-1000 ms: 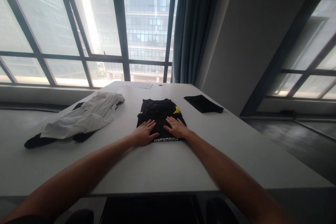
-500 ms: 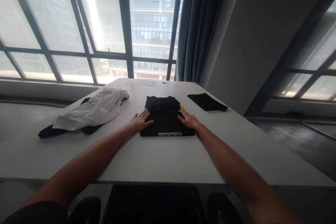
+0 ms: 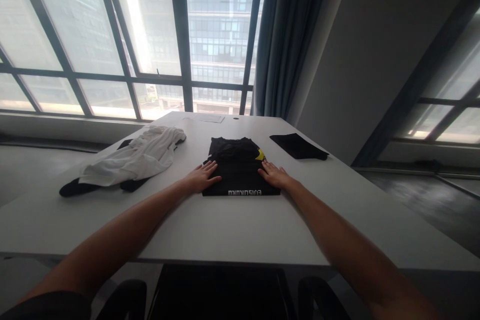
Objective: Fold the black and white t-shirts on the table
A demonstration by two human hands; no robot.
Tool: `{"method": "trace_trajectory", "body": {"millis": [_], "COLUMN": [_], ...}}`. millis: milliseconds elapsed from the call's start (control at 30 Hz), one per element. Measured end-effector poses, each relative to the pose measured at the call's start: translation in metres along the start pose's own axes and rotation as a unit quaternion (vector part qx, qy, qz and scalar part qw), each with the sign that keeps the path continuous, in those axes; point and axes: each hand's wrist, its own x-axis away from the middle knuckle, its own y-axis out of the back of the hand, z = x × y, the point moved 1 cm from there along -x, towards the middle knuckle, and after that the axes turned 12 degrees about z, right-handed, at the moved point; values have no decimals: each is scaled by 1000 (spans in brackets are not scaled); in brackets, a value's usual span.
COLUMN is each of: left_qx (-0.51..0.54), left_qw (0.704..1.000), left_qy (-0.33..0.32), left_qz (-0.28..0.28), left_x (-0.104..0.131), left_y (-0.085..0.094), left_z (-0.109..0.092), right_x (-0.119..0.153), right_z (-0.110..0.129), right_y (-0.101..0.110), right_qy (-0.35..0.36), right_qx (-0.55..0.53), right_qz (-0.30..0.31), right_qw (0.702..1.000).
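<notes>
Black garment (image 3: 240, 174): resting left hand (image 3: 201, 178) and right hand (image 3: 276, 176) palm-down, splayed and unclenched, on its opposite sides.

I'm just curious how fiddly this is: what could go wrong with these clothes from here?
Two things, perhaps. The left hand and right hand rest flat at the sides of the black garment, so an inward push could bunch its fabric. And the flat black cloth lies close to the right edge of the table, so a stray bump might knock it off.
</notes>
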Motion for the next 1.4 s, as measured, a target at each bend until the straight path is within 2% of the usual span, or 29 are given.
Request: {"method": "trace_trajectory", "body": {"millis": [67,167,300,433,567,700,767,833,933,1000,1067,1167,1233,1333,1400], "left_qx": [14,35,33,59,71,63,70,99,155,204,281,416,478,508,491], "left_qw": [999,994,988,991,989,985,986,986,972,961,941,884,852,837,846], "left_qy": [-31,-76,-83,-78,-114,-157,-149,-123,-106,-119,-154,-197,-193,-140,-62], "left_qz": [12,66,125,86,63,39,2,-61,-141,-144,-110,-74,-88,-146,-198], "left_x": [6,22,41,43,43,43,40,36,32,33,37,49,54,52,44], "left_y": [8,23,37,39,42,45,44,42,40,43,51,70,81,85,78], "left_z": [10,20,15,0,-10,-13,-14,-13,-10,-8,-8,-15,-20,-21,-13], "right_x": [3,9,23,38,48,53,52,49,47,51,58,67,65,46,27], "right_z": [-11,-31,-55,-53,-36,-28,-25,-22,-19,-19,-19,-11,-2,14,22], "right_y": [5,17,34,44,48,49,48,46,48,53,60,70,74,72,65], "right_qy": [2,42,53,69,100,95,109,140,190,206,235,313,341,291,231], "right_qx": [-15,-51,-99,-94,-72,-73,-77,-89,-140,-188,-238,-322,-382,-445,-443], "right_qz": [-6,-8,51,86,101,130,106,65,12,-10,-21,-37,-80,-191,-218], "right_qw": [1000,998,992,989,987,984,985,984,972,960,942,893,855,825,838]}}
